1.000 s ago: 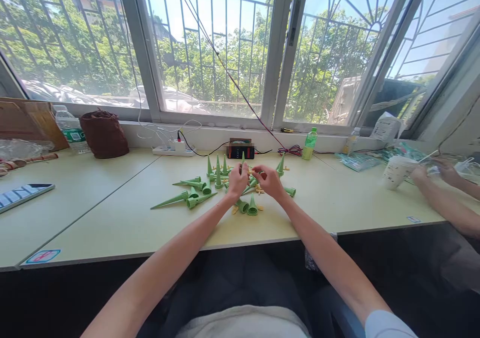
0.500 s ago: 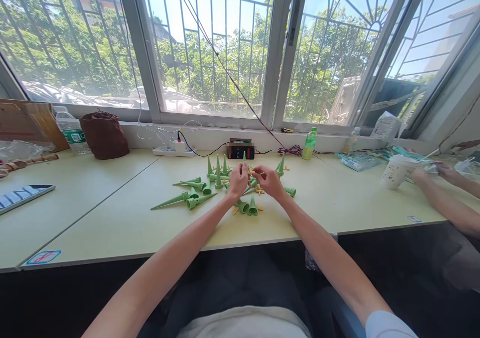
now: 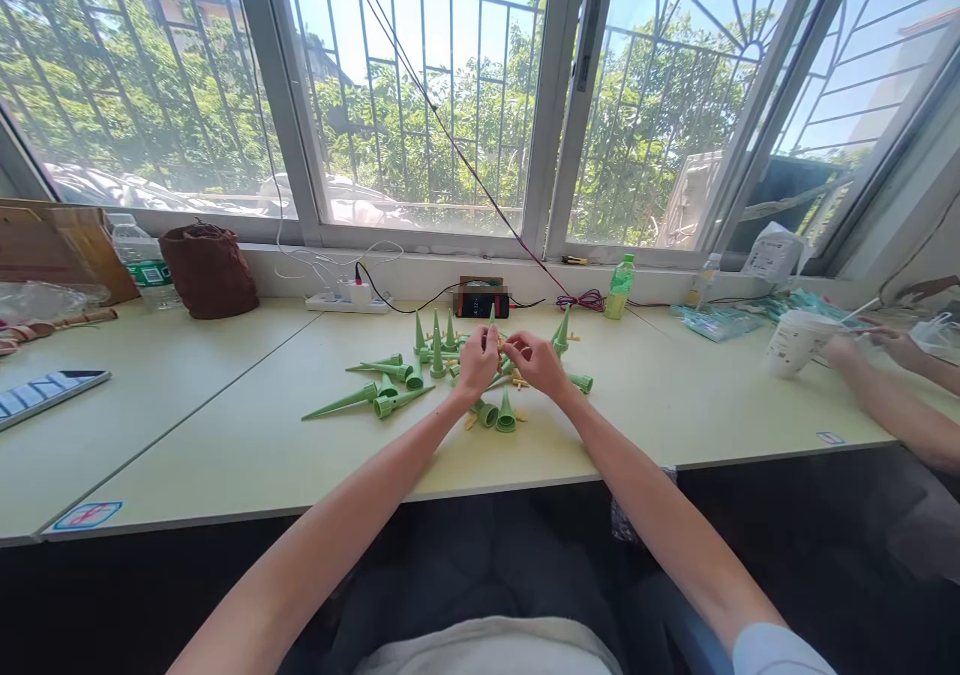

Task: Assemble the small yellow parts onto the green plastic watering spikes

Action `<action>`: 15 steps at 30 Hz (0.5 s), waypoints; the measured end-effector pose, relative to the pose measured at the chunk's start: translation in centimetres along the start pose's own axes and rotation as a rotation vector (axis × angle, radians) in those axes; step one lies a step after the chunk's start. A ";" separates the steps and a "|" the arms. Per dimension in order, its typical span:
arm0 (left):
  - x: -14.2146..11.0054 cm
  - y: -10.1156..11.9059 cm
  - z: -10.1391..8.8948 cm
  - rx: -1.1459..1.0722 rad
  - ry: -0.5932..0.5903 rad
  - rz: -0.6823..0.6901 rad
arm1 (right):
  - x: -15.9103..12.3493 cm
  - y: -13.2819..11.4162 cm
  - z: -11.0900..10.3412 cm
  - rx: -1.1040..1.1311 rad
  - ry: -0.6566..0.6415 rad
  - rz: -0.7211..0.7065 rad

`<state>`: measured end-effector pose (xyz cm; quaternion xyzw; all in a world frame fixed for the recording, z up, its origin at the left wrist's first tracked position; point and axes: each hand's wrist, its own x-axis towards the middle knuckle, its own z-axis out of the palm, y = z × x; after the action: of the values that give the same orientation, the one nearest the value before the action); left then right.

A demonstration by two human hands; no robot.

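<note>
My left hand (image 3: 478, 363) is closed around a green plastic cone-shaped spike (image 3: 493, 317), whose pointed tip sticks up above the fingers. Close against it, my right hand (image 3: 534, 360) pinches a small yellow plastic piece at the spike's side, mostly covered by the fingers. More green spikes surround both hands: some stand point up, like the spike (image 3: 437, 347) on the left and another spike (image 3: 562, 331) on the right. Others lie on their sides, such as the long spike (image 3: 341, 402). Small yellow cross-shaped pieces (image 3: 519, 381) are scattered among them.
The pale table (image 3: 247, 455) runs below the window. At its back stand a phone-like device (image 3: 481, 303), a power strip (image 3: 349, 303), a green bottle (image 3: 619, 287) and a brown pouch (image 3: 209, 269). A phone (image 3: 51, 395) lies left. Another person's hands work beside a white cup (image 3: 799, 343) at right.
My hands stay together in nearly the same place, with slight finger movement; the yellow piece between them shows less. At right, the other person's near hand has moved and is blurred.
</note>
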<state>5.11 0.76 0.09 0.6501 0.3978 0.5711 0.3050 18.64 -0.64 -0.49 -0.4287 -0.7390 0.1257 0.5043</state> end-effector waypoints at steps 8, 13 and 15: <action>-0.2 0.2 0.0 0.047 -0.016 0.031 | 0.0 0.3 0.0 -0.045 -0.015 -0.032; -0.2 0.1 0.0 0.049 -0.033 0.025 | 0.1 0.3 0.0 -0.131 -0.001 -0.028; -0.1 0.0 0.0 0.044 -0.029 0.016 | 0.0 0.2 0.0 -0.107 0.004 -0.014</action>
<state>5.10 0.64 0.02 0.6681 0.4004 0.5552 0.2916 18.72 -0.48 -0.63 -0.4502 -0.7467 0.0816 0.4828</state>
